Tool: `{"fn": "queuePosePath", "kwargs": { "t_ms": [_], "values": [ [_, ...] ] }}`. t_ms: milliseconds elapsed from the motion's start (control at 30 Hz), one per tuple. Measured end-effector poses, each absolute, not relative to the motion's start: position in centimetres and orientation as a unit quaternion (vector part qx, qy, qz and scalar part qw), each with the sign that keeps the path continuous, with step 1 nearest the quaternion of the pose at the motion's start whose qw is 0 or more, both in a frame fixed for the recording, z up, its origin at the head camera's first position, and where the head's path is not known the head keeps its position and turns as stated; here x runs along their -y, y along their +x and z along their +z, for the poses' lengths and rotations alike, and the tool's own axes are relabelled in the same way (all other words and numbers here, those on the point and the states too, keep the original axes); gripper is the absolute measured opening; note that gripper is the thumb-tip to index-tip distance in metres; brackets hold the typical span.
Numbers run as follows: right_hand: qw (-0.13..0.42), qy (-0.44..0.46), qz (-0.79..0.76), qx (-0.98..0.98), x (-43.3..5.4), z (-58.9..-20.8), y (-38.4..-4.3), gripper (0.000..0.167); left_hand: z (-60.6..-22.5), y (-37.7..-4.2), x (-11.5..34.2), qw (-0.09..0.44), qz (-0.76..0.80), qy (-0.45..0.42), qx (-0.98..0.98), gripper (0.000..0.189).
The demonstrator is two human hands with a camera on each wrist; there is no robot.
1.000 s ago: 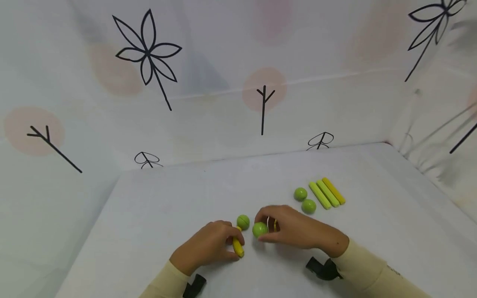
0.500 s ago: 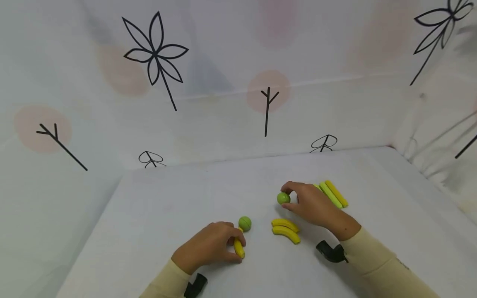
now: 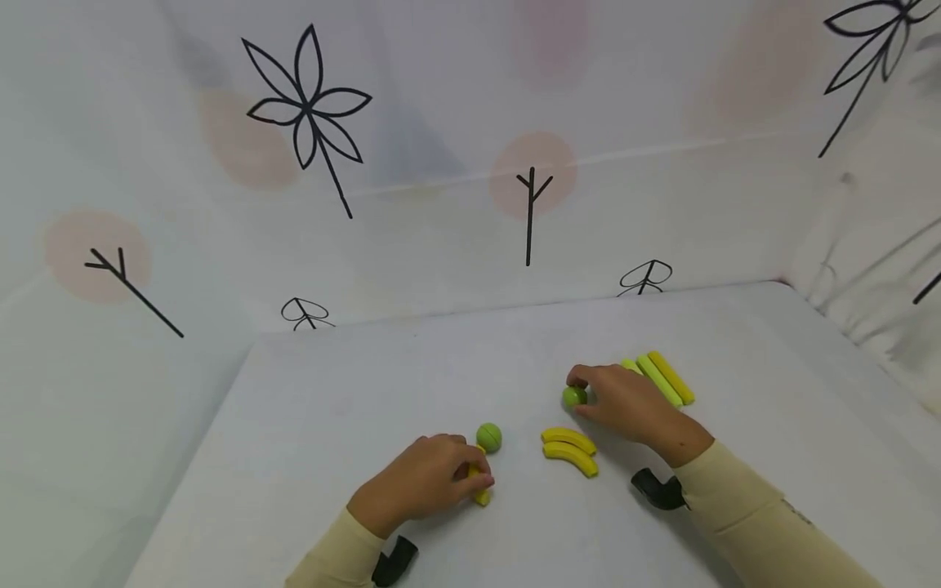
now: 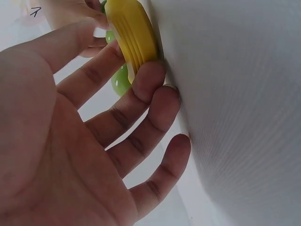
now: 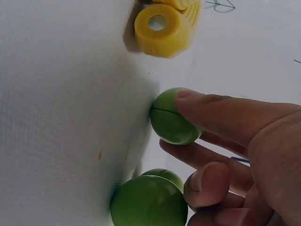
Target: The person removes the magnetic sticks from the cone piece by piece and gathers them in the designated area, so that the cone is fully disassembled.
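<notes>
My left hand (image 3: 426, 482) holds a small yellow toy banana (image 4: 133, 35) by the tabletop, its thumb across the piece in the head view. In the left wrist view the fingertips lie along its side. A green ball (image 3: 488, 438) with a seam sits just beyond that banana. Farther right, my right hand (image 3: 625, 408) pinches another green ball (image 5: 171, 120) between thumb and finger, and it appears to touch the table. Two more green balls, one in front (image 5: 148, 202), are beneath the curled fingers in the right wrist view; the hand hides them from the head camera.
Two curved yellow toy bananas (image 3: 569, 451) lie side by side between the hands. Behind the right hand, two yellow-green sticks (image 3: 659, 381) and one yellow stick (image 3: 671, 378) lie parallel. White cloth with printed plants (image 3: 309, 106) encloses the white table (image 3: 353, 384).
My right hand has carried its green ball from the middle to the back right and lowered it. Two toy bananas came into view. The left thumb has shifted up onto its banana.
</notes>
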State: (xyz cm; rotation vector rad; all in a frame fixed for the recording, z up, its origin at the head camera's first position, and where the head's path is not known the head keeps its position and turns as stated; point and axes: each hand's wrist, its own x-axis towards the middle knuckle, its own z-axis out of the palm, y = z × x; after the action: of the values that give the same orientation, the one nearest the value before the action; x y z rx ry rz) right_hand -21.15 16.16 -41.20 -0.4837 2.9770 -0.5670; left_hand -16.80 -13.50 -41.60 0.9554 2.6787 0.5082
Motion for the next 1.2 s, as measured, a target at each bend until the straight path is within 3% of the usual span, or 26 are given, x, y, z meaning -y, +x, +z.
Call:
{"fn": "queuePosePath", "kwargs": {
  "t_ms": [367, 633, 833, 1200],
  "values": [
    [0.028, -0.167, -0.169, -0.971, -16.0, -41.3, -21.1, 0.032, -41.8, -16.6, 13.5, 0.128, 0.185, 0.312, -0.923, 0.005],
    [0.019, -0.167, -0.201, -0.965, -15.8, -40.8, -20.5, 0.038, -41.7, -16.9, 13.0, 0.12, 0.18, 0.285, -0.934, 0.034],
    [0.012, -0.191, -0.269, -0.944, -13.4, -40.1, -18.6, 0.034, -41.9, -16.7, 12.7, 0.109, 0.165, 0.223, -0.955, 0.045],
    [0.038, -0.259, -0.266, -0.928, -10.6, -40.8, -16.4, 0.037, -42.4, -16.2, 12.2, 0.104, 0.169, 0.203, -0.959, 0.036]
  ]
}}
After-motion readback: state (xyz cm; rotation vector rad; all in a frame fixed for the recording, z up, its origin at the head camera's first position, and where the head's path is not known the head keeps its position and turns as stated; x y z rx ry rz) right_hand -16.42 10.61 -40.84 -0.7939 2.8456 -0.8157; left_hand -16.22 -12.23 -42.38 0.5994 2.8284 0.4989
